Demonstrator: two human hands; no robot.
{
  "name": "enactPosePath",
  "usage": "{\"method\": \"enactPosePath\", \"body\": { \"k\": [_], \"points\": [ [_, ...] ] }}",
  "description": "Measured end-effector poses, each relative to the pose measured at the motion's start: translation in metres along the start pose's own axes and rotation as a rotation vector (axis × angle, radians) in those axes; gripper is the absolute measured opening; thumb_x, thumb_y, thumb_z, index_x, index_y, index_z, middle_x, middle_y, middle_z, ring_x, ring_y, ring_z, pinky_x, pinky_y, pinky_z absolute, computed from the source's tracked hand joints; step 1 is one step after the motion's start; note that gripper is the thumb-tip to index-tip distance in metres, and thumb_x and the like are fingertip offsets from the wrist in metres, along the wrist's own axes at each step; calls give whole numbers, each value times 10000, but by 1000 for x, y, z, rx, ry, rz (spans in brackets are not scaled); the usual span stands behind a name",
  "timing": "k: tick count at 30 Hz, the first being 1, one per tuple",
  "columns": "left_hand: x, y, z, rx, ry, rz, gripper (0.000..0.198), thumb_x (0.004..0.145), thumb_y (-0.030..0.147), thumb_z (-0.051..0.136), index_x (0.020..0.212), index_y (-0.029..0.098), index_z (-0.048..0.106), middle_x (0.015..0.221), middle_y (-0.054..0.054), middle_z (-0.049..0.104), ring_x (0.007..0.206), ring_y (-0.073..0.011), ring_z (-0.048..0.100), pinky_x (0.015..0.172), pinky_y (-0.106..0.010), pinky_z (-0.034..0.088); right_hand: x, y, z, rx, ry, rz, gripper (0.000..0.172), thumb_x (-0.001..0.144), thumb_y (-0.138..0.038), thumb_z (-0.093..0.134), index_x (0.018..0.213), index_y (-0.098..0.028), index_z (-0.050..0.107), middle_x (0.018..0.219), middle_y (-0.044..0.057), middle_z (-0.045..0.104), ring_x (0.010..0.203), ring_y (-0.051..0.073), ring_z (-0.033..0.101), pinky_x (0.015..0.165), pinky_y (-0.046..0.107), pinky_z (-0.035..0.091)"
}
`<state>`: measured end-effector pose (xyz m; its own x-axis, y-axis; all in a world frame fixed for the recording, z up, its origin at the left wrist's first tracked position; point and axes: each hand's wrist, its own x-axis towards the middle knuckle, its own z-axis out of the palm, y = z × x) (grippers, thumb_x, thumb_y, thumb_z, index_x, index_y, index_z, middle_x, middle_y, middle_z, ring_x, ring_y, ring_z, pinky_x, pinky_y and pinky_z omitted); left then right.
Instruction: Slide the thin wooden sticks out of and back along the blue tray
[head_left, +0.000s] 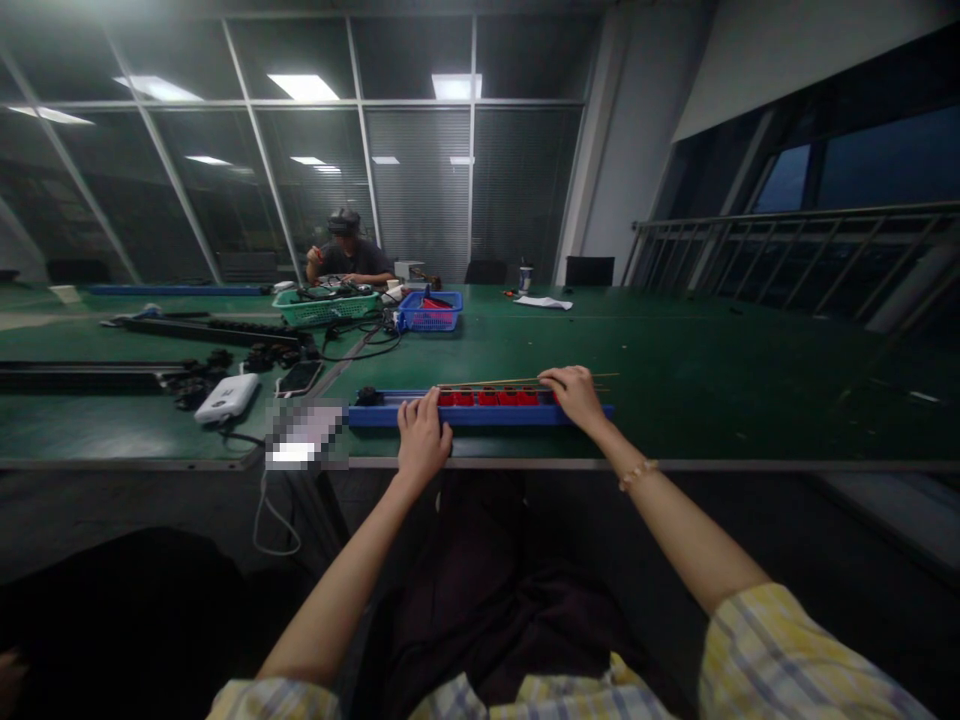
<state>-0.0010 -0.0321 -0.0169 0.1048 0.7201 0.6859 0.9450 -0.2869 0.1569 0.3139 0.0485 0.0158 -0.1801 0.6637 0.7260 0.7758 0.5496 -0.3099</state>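
A long blue trough-like rail (487, 413) lies along the near edge of the green table, with a row of red blocks (508, 397) inside it. My left hand (424, 432) is closed over the rail's near wall, left of the blocks, its fingertips at the left end of a thin tan strip (487, 383). Over the right part of the rail, my right hand (576, 393) pinches thin tan strips, whose ends stick out to the right. What lies beneath the right palm is hidden. A small black part (367, 396) sits at the rail's left end.
Left of the rail are a phone (300, 379), a white power bank (226, 398) and black rails (82, 376). Farther back stand a green basket (326, 308) and a blue basket (430, 312). Another person (352, 260) sits across the table (712, 380).
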Motion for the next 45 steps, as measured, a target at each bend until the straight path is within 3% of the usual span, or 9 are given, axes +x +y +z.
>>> {"method": "enactPosePath", "body": {
  "k": [8, 22, 29, 33, 38, 45],
  "points": [
    [0, 0, -2, 1, -6, 0, 623, 907, 252, 454, 1510, 131, 355, 1508, -125, 488, 1315, -311, 438, 1193, -532, 235, 1, -11, 0, -8, 12, -17, 211, 964, -332, 495, 886, -279, 683, 894, 27, 752, 864, 229, 637, 970, 427, 377],
    [0, 0, -1, 3, -5, 3, 611, 906, 249, 451, 1500, 131, 368, 1495, -122, 500, 1323, -317, 442, 1196, -529, 231, -4, -7, 7, 92, -29, 14, 262, 940, -324, 510, 836, -263, 742, 937, 55, 765, 898, 242, 666, 869, 404, 481],
    [0, 0, 0, -2, -2, 2, 615, 905, 253, 455, 1500, 124, 369, 1496, -124, 500, 1318, -317, 440, 1199, -528, 225, -7, -9, 6, 148, -20, 61, 285, 946, -373, 489, 889, -251, 740, 953, 69, 762, 915, 245, 682, 862, 399, 505],
    [0, 0, 0, 1, -12, -3, 614, 904, 254, 455, 1501, 135, 372, 1497, -117, 500, 1312, -323, 446, 1196, -531, 226, -12, -8, 6, 122, 49, 39, 316, 966, -396, 462, 962, -235, 734, 1005, 92, 754, 979, 254, 670, 918, 422, 496],
    [0, -1, 1, 20, -12, 2, 612, 912, 261, 449, 1503, 123, 365, 1506, -125, 488, 1319, -319, 441, 1200, -527, 220, -22, 12, 1, 18, 203, 30, 345, 983, -402, 436, 1052, -221, 722, 1143, 102, 734, 1103, 248, 651, 1089, 489, 406],
    [0, -1, 1, 46, -11, 6, 605, 915, 266, 448, 1498, 122, 371, 1499, -129, 493, 1321, -312, 443, 1204, -517, 215, -46, 61, -14, -121, 333, 66, 396, 967, -472, 459, 1101, -211, 725, 1273, 133, 678, 1218, 282, 598, 1115, 543, 377]
  ]
}}
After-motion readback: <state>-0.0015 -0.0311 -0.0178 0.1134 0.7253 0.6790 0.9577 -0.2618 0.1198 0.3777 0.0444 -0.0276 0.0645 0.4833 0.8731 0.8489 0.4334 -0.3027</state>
